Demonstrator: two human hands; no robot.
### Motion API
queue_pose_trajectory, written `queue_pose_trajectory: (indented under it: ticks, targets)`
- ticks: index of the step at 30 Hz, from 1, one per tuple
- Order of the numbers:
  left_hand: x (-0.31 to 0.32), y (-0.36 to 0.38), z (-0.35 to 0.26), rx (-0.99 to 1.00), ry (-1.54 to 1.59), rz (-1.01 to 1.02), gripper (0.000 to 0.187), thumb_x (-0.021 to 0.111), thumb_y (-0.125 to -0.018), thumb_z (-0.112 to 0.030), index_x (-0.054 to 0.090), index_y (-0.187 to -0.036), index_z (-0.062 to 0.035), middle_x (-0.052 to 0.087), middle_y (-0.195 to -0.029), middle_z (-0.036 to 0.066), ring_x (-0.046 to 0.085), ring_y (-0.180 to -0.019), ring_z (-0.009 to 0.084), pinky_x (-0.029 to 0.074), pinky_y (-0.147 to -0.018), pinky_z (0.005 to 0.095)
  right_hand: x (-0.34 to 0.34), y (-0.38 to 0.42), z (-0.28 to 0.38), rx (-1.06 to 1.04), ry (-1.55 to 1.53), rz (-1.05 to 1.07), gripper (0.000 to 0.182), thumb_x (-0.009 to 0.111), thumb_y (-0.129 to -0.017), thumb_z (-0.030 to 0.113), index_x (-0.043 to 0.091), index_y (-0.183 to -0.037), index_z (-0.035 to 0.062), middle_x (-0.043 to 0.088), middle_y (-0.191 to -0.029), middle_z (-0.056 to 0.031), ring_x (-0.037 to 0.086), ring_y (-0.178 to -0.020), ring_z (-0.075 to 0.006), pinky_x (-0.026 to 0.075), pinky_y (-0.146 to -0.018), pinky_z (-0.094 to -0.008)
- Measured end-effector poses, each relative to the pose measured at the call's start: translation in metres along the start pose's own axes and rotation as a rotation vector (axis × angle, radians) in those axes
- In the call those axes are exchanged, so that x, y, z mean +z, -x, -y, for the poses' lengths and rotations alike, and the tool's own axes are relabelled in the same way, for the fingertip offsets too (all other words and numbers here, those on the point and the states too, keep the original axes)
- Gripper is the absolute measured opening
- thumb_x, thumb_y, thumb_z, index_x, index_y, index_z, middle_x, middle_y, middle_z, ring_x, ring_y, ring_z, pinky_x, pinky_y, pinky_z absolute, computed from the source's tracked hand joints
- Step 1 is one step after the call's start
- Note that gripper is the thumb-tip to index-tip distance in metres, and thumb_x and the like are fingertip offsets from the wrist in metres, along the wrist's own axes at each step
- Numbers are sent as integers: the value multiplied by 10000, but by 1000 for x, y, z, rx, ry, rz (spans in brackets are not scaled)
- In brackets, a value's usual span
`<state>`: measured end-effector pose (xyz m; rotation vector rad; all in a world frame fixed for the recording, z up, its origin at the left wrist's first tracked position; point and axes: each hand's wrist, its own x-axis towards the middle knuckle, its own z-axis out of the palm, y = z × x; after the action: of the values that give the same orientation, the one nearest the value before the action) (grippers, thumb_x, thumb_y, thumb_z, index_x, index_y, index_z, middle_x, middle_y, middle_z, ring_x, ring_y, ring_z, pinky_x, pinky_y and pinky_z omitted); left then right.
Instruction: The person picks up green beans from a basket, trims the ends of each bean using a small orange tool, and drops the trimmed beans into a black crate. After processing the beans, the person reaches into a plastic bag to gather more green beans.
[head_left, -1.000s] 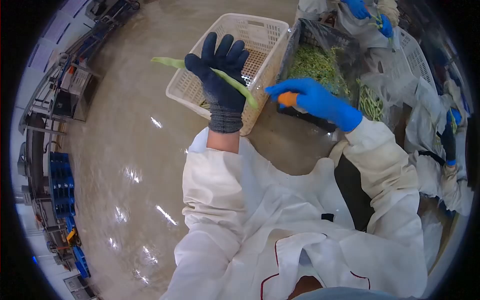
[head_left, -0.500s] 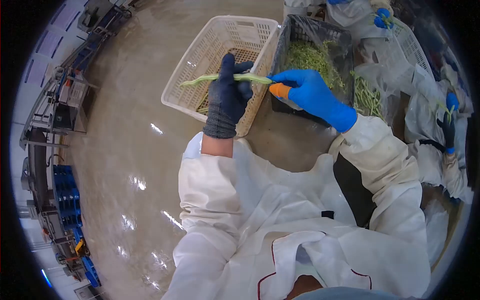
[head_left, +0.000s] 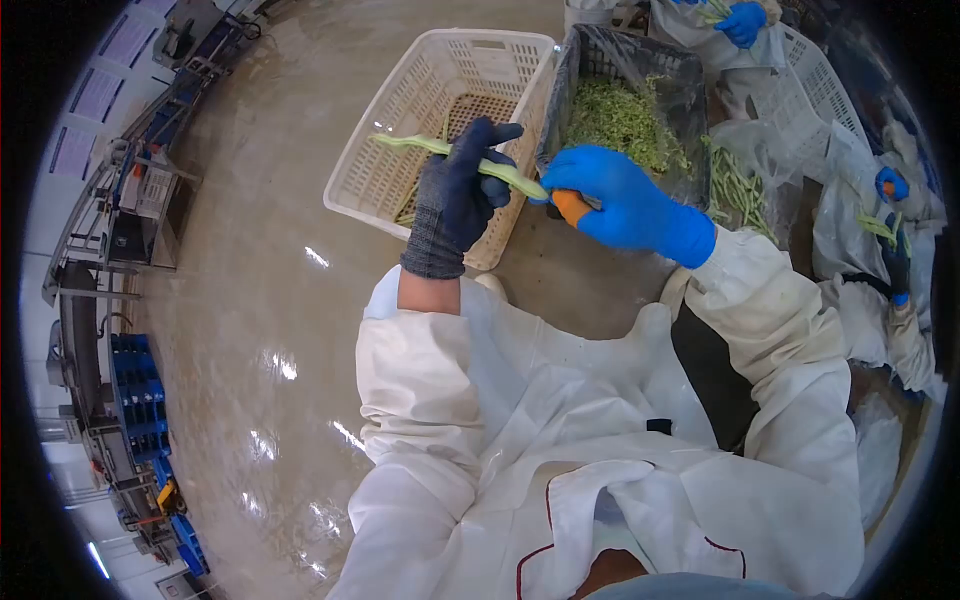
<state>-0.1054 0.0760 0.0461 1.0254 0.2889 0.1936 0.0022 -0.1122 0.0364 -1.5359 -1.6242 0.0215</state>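
A long, flat green bean (head_left: 412, 143) lies crosswise in my left hand (head_left: 460, 190), which wears a dark knitted glove and is closed around the pod's middle. My right hand (head_left: 635, 205), in a blue glove with an orange cover on the thumb, pinches the bean's right end. Just behind and below my left hand stands a white slatted crate (head_left: 350, 140) with a few beans at its bottom. Beyond my right hand is a black crate (head_left: 690, 75) lined with clear plastic, holding a heap of small green bean trimmings (head_left: 615, 125).
To the right, a pile of green beans (head_left: 738, 190) rests on plastic. Co-workers' gloved hands (head_left: 740, 24) work with beans at the top right and right edge. Wet floor (head_left: 250, 250) stretches left toward metal equipment (head_left: 80, 310) and blue bins (head_left: 137, 390).
The bean has tilted, its right end now lower and its left end higher. My right hand has moved slightly down with that end. The co-workers' hands have shifted.
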Motion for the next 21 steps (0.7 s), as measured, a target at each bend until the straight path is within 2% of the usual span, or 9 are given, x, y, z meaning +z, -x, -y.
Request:
queue_pose_trajectory:
  ticks: [2,4,7,11,12,14,17,18,21]
  targets:
    - [-3,4,-3,99,-391,129,332,590,-915,-268,634,-1110,-3,586,-704,27,525,-537,103,442,-504,229,-1,0,4,-135,20,47,196,616,-740,115,655,-925,62,597,-819,-144,565,-750,-354,446,-675,-410]
    - [2,13,1,469,-1011,236,378,504,-953,-270,594,-1222,-20,541,-710,6,452,-531,48,363,-473,187,1,0,4,-145,12,10,191,613,-742,107,656,-925,76,597,-817,-144,567,-756,-352,443,-682,-406]
    - [21,26,-11,-75,-488,100,341,516,-941,-247,617,-1213,-67,542,-715,3,475,-544,64,387,-483,199,-10,-2,-9,-23,130,-139,182,609,-765,106,662,-937,77,603,-825,-140,581,-770,-343,454,-692,-393]
    - [19,36,1,-299,-563,278,325,614,-897,-188,634,-1185,-38,581,-733,10,545,-600,93,419,-508,213,-57,-3,-65,199,167,-437,220,625,-829,155,682,-1022,65,669,-919,-132,648,-832,-258,493,-723,-358]
    - [21,37,2,-319,-605,313,353,644,-882,-195,629,-1192,-28,599,-733,13,557,-615,95,412,-518,207,-71,0,-78,237,165,-507,247,631,-841,173,683,-1057,64,685,-953,-134,660,-852,-231,502,-731,-348]
    - [18,38,2,-300,-603,346,351,644,-881,-192,631,-1192,-29,600,-730,10,556,-618,93,417,-526,211,-102,9,-100,500,225,-628,303,634,-826,162,673,-1112,71,695,-987,-146,665,-871,-204,508,-765,-345]
    - [18,41,-5,-250,-566,349,337,641,-881,-184,641,-1180,-30,597,-728,8,554,-624,90,420,-531,214,-134,27,-125,585,361,-639,309,629,-821,177,681,-1107,73,689,-973,-162,663,-907,-253,507,-793,-365]
    - [18,41,-7,-229,-548,342,330,640,-881,-181,645,-1174,-29,595,-728,7,554,-626,89,421,-532,214,-129,30,-132,600,554,-632,304,633,-823,208,693,-1094,84,676,-1010,-164,650,-943,-286,503,-813,-388]
    - [15,40,-7,-261,-465,338,346,698,-828,-135,639,-1132,19,618,-806,37,579,-681,118,499,-622,240,-109,33,-127,611,1193,-394,310,647,-809,205,697,-1103,122,652,-1073,-161,634,-964,-307,503,-825,-394]
